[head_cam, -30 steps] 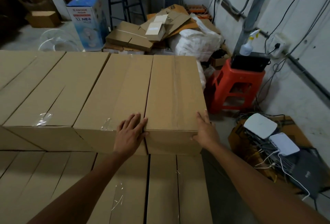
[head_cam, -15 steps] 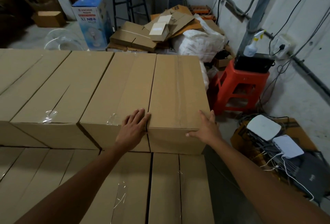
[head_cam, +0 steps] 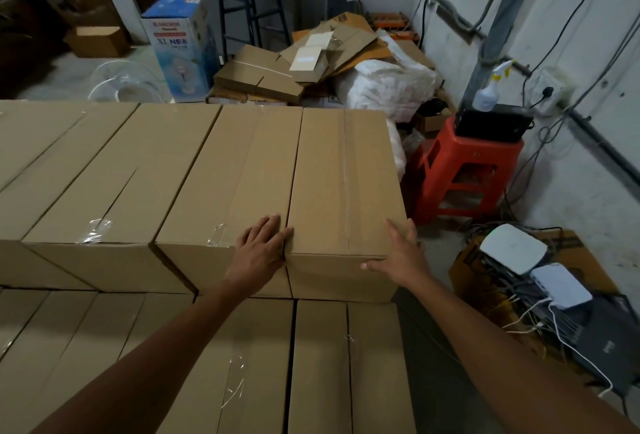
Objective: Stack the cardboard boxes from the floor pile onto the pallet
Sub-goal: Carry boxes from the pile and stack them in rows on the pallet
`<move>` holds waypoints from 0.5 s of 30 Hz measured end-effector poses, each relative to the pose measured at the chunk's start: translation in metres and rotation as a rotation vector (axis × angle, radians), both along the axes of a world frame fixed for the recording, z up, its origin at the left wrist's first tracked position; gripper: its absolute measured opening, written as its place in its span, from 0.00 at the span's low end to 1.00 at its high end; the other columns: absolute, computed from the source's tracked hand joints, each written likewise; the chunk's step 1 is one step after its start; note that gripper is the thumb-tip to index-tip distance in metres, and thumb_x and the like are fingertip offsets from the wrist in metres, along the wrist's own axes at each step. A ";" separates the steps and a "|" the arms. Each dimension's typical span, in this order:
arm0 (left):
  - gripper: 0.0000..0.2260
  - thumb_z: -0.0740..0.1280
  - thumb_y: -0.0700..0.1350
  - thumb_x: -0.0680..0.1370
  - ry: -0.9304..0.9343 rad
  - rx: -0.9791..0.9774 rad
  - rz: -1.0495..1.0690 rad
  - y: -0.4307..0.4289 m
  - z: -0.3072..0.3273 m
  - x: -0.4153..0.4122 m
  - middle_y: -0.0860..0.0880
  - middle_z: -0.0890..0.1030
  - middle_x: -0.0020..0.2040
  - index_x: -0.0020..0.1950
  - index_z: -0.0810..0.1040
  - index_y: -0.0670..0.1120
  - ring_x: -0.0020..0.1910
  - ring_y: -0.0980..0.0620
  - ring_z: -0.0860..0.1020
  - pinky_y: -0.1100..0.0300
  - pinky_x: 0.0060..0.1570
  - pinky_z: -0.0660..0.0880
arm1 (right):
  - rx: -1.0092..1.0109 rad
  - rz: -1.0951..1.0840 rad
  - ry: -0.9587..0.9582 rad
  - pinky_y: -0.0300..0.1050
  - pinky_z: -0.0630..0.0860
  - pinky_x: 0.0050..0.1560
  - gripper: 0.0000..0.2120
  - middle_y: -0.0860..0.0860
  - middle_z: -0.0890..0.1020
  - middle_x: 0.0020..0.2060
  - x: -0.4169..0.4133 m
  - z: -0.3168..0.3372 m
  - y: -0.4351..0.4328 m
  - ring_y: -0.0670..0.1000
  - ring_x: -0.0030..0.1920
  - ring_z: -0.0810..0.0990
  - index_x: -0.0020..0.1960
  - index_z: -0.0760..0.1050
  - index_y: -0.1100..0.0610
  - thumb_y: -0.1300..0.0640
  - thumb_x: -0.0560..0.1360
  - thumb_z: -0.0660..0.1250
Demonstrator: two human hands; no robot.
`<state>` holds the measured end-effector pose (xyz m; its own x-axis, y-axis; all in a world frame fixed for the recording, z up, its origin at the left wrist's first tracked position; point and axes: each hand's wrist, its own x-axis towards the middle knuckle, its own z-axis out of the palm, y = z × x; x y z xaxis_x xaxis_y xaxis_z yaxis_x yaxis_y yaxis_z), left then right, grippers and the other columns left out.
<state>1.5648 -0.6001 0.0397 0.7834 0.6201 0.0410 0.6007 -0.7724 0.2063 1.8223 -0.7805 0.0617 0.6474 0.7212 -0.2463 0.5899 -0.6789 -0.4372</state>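
Note:
A long taped cardboard box (head_cam: 343,177) lies at the right end of the upper row of the stack. My right hand (head_cam: 401,255) grips its near right corner, fingers on the side and thumb across the front face. My left hand (head_cam: 259,253) lies flat at the seam between this box and the neighbouring box (head_cam: 235,177), fingers apart. Several more boxes (head_cam: 114,170) fill the upper row to the left. A lower layer of boxes (head_cam: 318,364) runs under my forearms. The pallet is hidden beneath the stack.
A red plastic stool (head_cam: 464,170) with a black device and spray bottle (head_cam: 488,90) stands right of the stack. Routers and cables (head_cam: 540,277) lie on the floor at right. Flattened cardboard (head_cam: 301,63), a white sack (head_cam: 388,87) and a fan carton (head_cam: 180,49) sit behind.
My right hand has slid from the box's right side down around its near right corner. The left hand stays flat on the seam. The view has shifted slightly.

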 end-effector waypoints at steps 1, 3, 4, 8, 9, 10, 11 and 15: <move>0.32 0.68 0.53 0.79 0.004 0.004 -0.003 -0.001 0.001 0.000 0.47 0.51 0.83 0.81 0.59 0.54 0.82 0.45 0.47 0.45 0.77 0.49 | -0.005 0.000 0.003 0.63 0.65 0.72 0.57 0.53 0.38 0.81 0.000 0.000 0.000 0.67 0.78 0.51 0.82 0.46 0.43 0.38 0.66 0.79; 0.32 0.68 0.53 0.80 0.004 0.016 -0.007 -0.002 0.001 -0.001 0.46 0.51 0.83 0.81 0.59 0.53 0.82 0.44 0.47 0.45 0.77 0.50 | -0.012 0.004 0.008 0.63 0.64 0.72 0.57 0.53 0.37 0.81 0.000 0.001 0.001 0.67 0.78 0.50 0.82 0.45 0.43 0.39 0.66 0.79; 0.32 0.67 0.53 0.80 0.008 0.024 -0.013 -0.003 0.000 -0.001 0.46 0.51 0.83 0.82 0.58 0.53 0.82 0.44 0.48 0.45 0.76 0.50 | -0.014 0.005 0.010 0.63 0.64 0.72 0.57 0.53 0.36 0.81 -0.001 0.002 0.001 0.67 0.79 0.49 0.82 0.45 0.43 0.39 0.67 0.79; 0.32 0.62 0.54 0.82 0.061 0.081 -0.009 -0.008 -0.005 -0.002 0.45 0.51 0.83 0.83 0.52 0.50 0.82 0.43 0.49 0.43 0.77 0.53 | 0.000 -0.025 0.037 0.63 0.62 0.74 0.56 0.54 0.35 0.80 -0.006 0.005 0.002 0.66 0.79 0.47 0.82 0.44 0.43 0.40 0.67 0.79; 0.32 0.60 0.53 0.83 0.077 0.086 -0.004 -0.009 -0.004 -0.001 0.44 0.50 0.83 0.83 0.50 0.49 0.82 0.43 0.48 0.42 0.77 0.53 | 0.009 -0.038 0.049 0.63 0.62 0.74 0.56 0.54 0.36 0.80 -0.008 0.006 0.001 0.66 0.79 0.47 0.82 0.44 0.44 0.41 0.68 0.79; 0.32 0.59 0.53 0.83 0.097 0.086 -0.004 -0.010 -0.002 0.000 0.44 0.49 0.83 0.83 0.49 0.48 0.82 0.43 0.47 0.42 0.77 0.52 | 0.016 -0.047 0.059 0.63 0.61 0.74 0.56 0.55 0.36 0.81 -0.009 0.007 0.000 0.66 0.79 0.46 0.82 0.45 0.45 0.42 0.68 0.79; 0.31 0.57 0.54 0.84 0.125 0.078 -0.007 -0.011 0.000 0.001 0.44 0.47 0.83 0.83 0.47 0.47 0.82 0.43 0.46 0.42 0.78 0.50 | 0.019 -0.051 0.070 0.63 0.60 0.75 0.55 0.55 0.37 0.81 -0.011 0.009 -0.002 0.66 0.79 0.46 0.82 0.45 0.45 0.43 0.69 0.78; 0.30 0.47 0.56 0.85 0.227 0.038 -0.021 -0.010 0.012 0.000 0.43 0.41 0.83 0.82 0.41 0.45 0.81 0.43 0.41 0.43 0.78 0.45 | 0.003 -0.032 0.104 0.62 0.58 0.76 0.52 0.56 0.39 0.81 -0.018 0.020 -0.009 0.66 0.79 0.46 0.82 0.47 0.48 0.43 0.70 0.77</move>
<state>1.5648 -0.6101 0.0517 0.7877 0.6054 -0.1146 0.6124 -0.7896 0.0381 1.8038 -0.7893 0.0812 0.6416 0.7010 -0.3113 0.5191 -0.6956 -0.4966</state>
